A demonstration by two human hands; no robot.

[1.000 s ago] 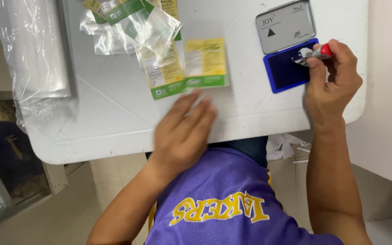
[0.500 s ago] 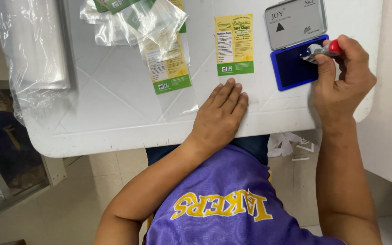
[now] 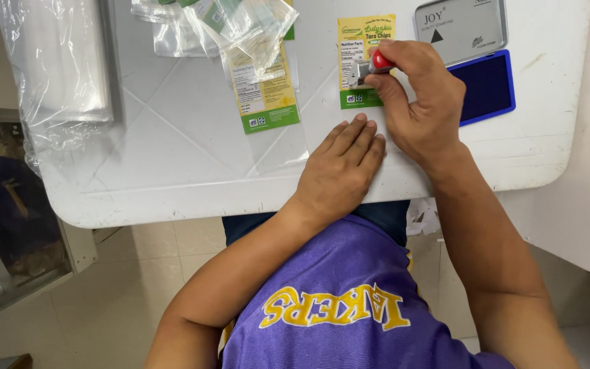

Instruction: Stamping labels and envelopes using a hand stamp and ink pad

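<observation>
My right hand [image 3: 418, 102] grips a small stamp with a red top [image 3: 371, 65] and presses it down on a clear bag with a yellow and green label [image 3: 363, 41] lying on the white table [image 3: 172, 157]. My left hand [image 3: 341, 169] lies flat, palm down, on the lower clear part of that bag, fingers together. An open blue ink pad [image 3: 487, 85] with a grey lid [image 3: 462, 27] sits just right of my right hand.
A second labelled bag [image 3: 264, 96] lies to the left, with several more bags heaped [image 3: 220, 24] at the table's far edge. A stack of clear plastic sleeves [image 3: 56, 68] hangs over the left end. The near table edge runs above my lap.
My right hand moved left with the stamp from the ink pad onto the labelled bag. My left hand stayed flat below the bag's label.
</observation>
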